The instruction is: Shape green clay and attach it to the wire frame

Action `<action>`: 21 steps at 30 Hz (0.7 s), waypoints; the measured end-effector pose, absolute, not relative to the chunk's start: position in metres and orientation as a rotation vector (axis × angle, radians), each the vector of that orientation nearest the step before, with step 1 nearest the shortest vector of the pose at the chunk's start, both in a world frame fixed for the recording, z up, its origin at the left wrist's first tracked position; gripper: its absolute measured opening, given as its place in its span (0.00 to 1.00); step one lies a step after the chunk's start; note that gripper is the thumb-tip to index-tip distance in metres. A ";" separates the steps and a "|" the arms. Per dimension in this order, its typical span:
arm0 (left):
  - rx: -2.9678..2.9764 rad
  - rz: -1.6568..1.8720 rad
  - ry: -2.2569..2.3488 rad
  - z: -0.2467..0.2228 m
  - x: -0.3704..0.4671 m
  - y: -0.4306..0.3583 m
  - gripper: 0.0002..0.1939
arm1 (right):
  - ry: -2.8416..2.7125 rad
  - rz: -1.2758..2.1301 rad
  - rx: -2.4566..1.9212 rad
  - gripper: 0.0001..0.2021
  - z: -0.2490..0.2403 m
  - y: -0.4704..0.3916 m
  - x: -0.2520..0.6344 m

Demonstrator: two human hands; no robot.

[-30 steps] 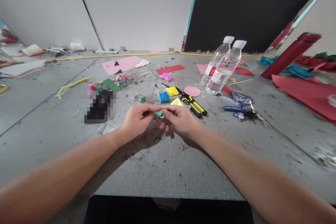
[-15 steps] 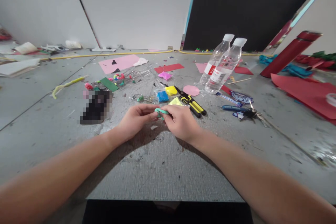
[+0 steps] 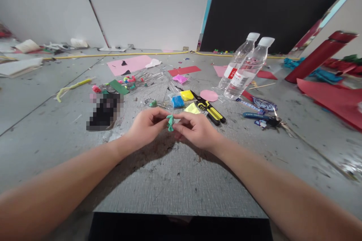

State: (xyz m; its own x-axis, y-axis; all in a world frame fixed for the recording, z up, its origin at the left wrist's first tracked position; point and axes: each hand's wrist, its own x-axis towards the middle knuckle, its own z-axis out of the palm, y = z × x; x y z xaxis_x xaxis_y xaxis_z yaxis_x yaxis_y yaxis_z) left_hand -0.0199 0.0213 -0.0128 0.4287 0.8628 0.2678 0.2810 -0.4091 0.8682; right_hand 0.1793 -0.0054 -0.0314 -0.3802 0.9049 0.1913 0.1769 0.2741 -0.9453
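Note:
A small lump of green modelling clay (image 3: 170, 123) stands upright between my two hands, a little above the table. From its left side, my left hand (image 3: 147, 125) pinches it between thumb and fingers. My right hand (image 3: 197, 127) closes on it from the right, with fingertips touching its edge. Just beyond my fingers lie a blue clay packet (image 3: 177, 101), a yellow packet (image 3: 186, 95) and a pale yellow packet (image 3: 192, 108). Yellow-and-black pliers (image 3: 210, 110) rest to the right of these.
Two water bottles (image 3: 245, 68) stand at the back right, near a leaning red flask (image 3: 319, 58). Keys (image 3: 277, 122) with a blue strap lie at right. A blurred-out dark object (image 3: 104, 113) lies at left, with beaded pins (image 3: 132, 81) beyond it. Pink paper (image 3: 130, 64) lies further back.
The green clay has turned from lying sideways to standing upright, and more of it shows. My right fingers have shifted slightly right. The whole view has moved a little.

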 end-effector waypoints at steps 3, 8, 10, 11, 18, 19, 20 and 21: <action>1.896 0.955 0.961 -0.014 -0.018 0.020 0.06 | -1.832 0.996 -1.003 0.14 -0.030 -0.003 0.179; 1.774 0.916 0.892 -0.013 -0.017 0.018 0.06 | -1.966 0.751 -1.006 0.09 -0.026 -0.004 0.181; 1.696 0.881 0.851 -0.010 -0.017 0.016 0.06 | -2.006 0.634 -1.039 0.11 -0.026 -0.004 0.183; 1.654 0.869 0.833 -0.009 -0.016 0.016 0.06 | -2.031 0.578 -1.051 0.13 -0.026 -0.004 0.183; 1.534 0.867 0.846 -0.012 -0.013 0.016 0.12 | -2.284 0.223 -1.100 0.12 -0.027 0.001 0.185; 1.541 0.874 0.873 -0.013 -0.013 0.017 0.12 | -2.291 0.214 -1.107 0.12 -0.027 0.001 0.184; 1.551 0.874 0.898 -0.013 -0.013 0.018 0.12 | -2.290 0.217 -1.110 0.12 -0.027 0.001 0.184; 1.564 0.868 0.919 -0.013 -0.014 0.019 0.12 | -2.285 0.229 -1.108 0.12 -0.027 0.000 0.183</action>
State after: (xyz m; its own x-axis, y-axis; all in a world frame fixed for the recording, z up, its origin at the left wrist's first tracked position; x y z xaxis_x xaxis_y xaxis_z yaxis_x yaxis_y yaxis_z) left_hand -0.0141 0.0193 -0.0134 0.4365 0.8973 0.0655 0.1158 -0.1282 0.9850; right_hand 0.1833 0.0002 -0.0274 -0.4843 0.7626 0.4288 0.6626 0.6398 -0.3895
